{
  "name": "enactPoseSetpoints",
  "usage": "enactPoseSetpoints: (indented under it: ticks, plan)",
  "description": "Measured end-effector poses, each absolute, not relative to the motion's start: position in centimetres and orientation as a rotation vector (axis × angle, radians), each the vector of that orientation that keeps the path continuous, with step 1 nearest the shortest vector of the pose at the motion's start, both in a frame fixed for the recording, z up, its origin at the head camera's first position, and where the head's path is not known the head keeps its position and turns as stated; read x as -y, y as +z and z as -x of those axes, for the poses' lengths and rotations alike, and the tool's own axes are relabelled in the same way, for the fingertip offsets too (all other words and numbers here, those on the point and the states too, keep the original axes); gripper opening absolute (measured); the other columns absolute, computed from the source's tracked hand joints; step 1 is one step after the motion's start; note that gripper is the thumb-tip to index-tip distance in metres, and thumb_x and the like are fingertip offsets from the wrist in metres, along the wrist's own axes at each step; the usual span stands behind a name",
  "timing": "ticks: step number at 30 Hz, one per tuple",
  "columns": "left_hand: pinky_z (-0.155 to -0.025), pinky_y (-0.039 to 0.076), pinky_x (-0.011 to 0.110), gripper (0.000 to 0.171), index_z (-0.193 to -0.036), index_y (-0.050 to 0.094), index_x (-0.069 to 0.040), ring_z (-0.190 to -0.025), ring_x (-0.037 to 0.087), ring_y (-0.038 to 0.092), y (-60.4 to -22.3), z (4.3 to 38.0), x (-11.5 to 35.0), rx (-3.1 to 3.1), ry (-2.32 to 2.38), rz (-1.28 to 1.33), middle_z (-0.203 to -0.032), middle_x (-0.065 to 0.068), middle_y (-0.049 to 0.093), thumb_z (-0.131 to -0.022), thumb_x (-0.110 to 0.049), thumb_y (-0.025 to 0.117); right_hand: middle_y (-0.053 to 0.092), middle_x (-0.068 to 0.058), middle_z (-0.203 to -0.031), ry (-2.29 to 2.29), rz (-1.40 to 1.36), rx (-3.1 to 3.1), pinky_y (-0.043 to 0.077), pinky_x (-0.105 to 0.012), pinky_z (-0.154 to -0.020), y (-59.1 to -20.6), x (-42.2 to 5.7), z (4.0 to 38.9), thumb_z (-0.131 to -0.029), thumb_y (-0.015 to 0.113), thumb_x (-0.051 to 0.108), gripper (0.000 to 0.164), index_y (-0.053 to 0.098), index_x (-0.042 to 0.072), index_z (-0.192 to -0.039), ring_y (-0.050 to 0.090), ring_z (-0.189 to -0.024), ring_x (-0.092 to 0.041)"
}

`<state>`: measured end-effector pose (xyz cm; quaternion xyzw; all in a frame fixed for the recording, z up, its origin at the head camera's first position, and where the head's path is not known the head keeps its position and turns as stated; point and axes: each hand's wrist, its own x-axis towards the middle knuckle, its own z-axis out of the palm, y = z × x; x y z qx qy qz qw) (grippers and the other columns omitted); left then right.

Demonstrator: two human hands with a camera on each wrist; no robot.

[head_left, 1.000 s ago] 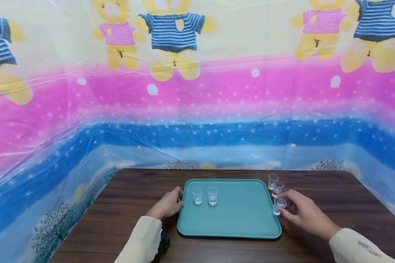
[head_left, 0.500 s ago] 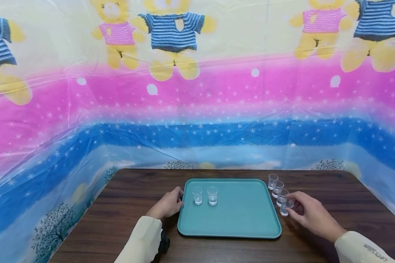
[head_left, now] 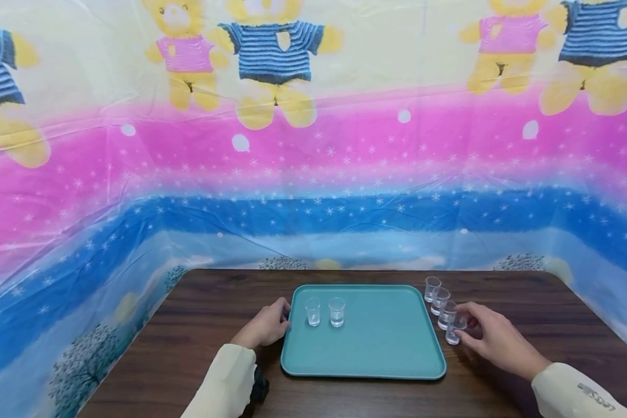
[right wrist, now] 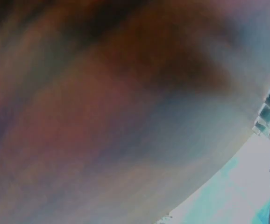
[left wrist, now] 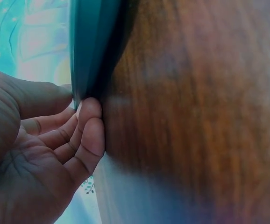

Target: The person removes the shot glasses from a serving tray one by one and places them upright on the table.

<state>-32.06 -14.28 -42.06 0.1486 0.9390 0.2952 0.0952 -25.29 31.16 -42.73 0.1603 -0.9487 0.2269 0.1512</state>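
Tray (head_left: 376,348): on the tabletop (head_left: 188,331); two cups (head_left: 337,313) stand on its left part.
Left hand (head_left: 265,325): pinches the tray's left edge; light, steady hold should be enough.
Right hand (head_left: 493,337): pinches the near cup (head_left: 452,333), right of the tray, beside three cups (head_left: 440,302).
Care: better to keep it upright and move gently, avoiding its neighbours.

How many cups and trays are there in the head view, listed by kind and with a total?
Green tray: 1
Clear cups: 6 (2 on the tray, 4 in a row to its right, the nearest cup pinched by the right hand)
Total: 7
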Motion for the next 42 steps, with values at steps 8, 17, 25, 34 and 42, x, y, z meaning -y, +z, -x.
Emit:
enactPoseSetpoints:
  ticks: [8, 17, 25, 34, 42]
  plan:
    - [-0.064, 0.045, 0.036, 0.024, -0.118, 0.048, -0.002, -0.073, 0.019, 0.052, -42.1, 32.0, 14.5, -2.787, 0.872, -0.423, -0.087, 0.007, 0.052, -0.095, -0.007, 0.056, 0.056, 0.004, -0.089, 0.581, -0.493, 2.662, 0.047, -0.033, -0.063, -41.8, -30.8, 25.8, -0.078, 0.080, 0.024, 0.038, 0.062, 0.008, -0.108, 0.053, -0.077, -0.010]
    - [-0.064, 0.044, 0.036, 0.025, -0.119, 0.048, -0.002, -0.073, 0.019, 0.051, -42.1, 32.1, 14.4, -2.794, 0.864, -0.411, -0.087, 0.007, 0.052, -0.096, -0.007, 0.055, 0.058, 0.000, -0.097, 0.610, -0.580, 2.649, 0.048, -0.036, -0.066, -40.5, -28.2, 27.0, -0.082, 0.076, 0.022, 0.037, 0.061, 0.009, -0.113, 0.057, -0.085, -0.017]
    - [-0.064, 0.044, 0.036, 0.024, -0.118, 0.048, -0.002, -0.072, 0.019, 0.051, -42.0, 32.0, 14.3, -2.787, 0.867, -0.401, -0.088, 0.008, 0.052, -0.096, -0.007, 0.055, 0.057, 0.002, -0.103, 0.672, -0.686, 2.650, 0.050, -0.033, -0.069, -40.0, -25.5, 27.7, -0.084, 0.074, 0.028, 0.037, 0.060, 0.012, -0.115, 0.058, -0.089, -0.015]
    - [-0.063, 0.044, 0.036, 0.024, -0.118, 0.048, -0.002, -0.072, 0.019, 0.051, -42.1, 32.0, 14.4, -2.780, 0.870, -0.407, -0.087, 0.008, 0.051, -0.096, -0.007, 0.055, 0.059, -0.002, -0.108, 0.666, -0.755, 2.675, 0.049, -0.039, -0.076, -40.2, -22.0, 28.8, -0.085, 0.073, 0.024, 0.041, 0.057, 0.012, -0.120, 0.058, -0.098, -0.020]
    - [-0.063, 0.044, 0.036, 0.024, -0.119, 0.047, -0.003, -0.072, 0.019, 0.051, -42.1, 32.1, 14.4, -2.770, 0.880, -0.411, -0.088, 0.007, 0.051, -0.096, -0.007, 0.054, 0.058, -0.003, -0.106, 0.707, -0.773, 2.615, 0.049, -0.034, -0.073, -40.2, -17.8, 30.4, -0.086, 0.071, 0.020, 0.035, 0.059, 0.012, -0.118, 0.057, -0.094, -0.017]
